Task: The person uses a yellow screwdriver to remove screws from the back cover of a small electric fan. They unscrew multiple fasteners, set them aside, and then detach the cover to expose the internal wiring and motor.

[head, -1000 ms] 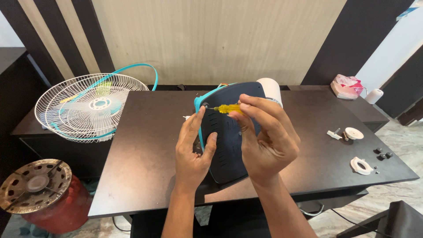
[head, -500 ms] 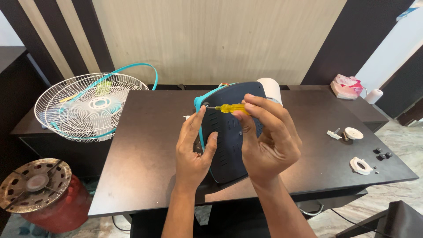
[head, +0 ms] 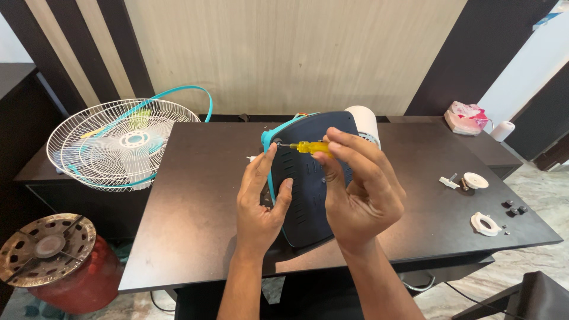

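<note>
Our right hand [head: 361,195] pinches a yellow-handled screwdriver [head: 311,146], its tip set at a screw near the upper corner of the dark blue fan base [head: 308,189], which stands tilted on the bench [head: 195,201] between our hands. Our left hand [head: 261,201] braces the base's teal edge, fingers extended. Since a second ago our right fingers have shifted slightly along the handle, suggesting turning. A white fan grille [head: 118,145] lies well left of our left hand.
</note>
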